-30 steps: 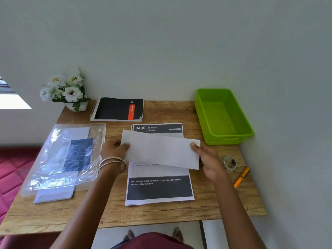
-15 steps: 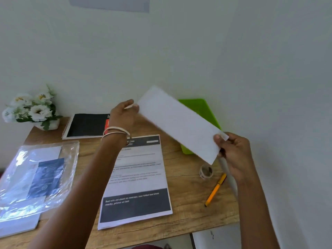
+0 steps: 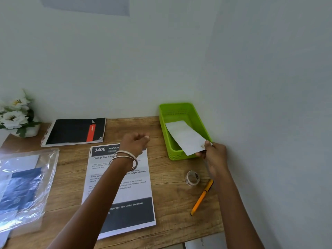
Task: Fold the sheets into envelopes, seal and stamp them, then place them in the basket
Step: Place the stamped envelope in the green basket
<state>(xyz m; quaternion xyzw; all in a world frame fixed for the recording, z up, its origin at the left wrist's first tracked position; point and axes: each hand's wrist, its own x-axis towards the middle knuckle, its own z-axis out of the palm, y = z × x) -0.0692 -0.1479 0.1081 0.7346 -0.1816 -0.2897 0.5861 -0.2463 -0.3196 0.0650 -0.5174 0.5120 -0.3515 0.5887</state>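
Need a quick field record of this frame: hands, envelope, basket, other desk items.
left hand: over the printed sheet, loosely curled, holds nothing
right hand: pinches the envelope's near corner
envelope: tilted, far end inside the basket
basket: green, back right of the desk
nearby: tape roll, orange pen, notebook

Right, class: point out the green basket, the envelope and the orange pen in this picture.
green basket (image 3: 177, 107): head view, on its far rim.
envelope (image 3: 185, 136): head view, on the middle of its white face.
orange pen (image 3: 202, 197): head view, on the middle of its barrel.
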